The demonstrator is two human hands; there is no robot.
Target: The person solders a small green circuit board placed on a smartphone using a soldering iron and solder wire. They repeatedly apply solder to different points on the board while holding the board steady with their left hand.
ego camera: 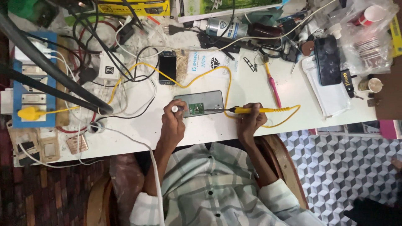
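We are mid-soldering, by the look of it. At the centre of the frame a small green circuit board [195, 109] lies on a grey phone-shaped slab [199, 103] on the white counter [251, 90]. Our right hand [250, 121] has its grip closed round a yellow soldering iron [251, 110], whose tip reaches the board's right edge. Our left hand [173, 119] pinches a small silvery piece [174, 109] just left of the board. Whether any joint is finished is too small to tell. A dark phone [167, 68] lies apart, above.
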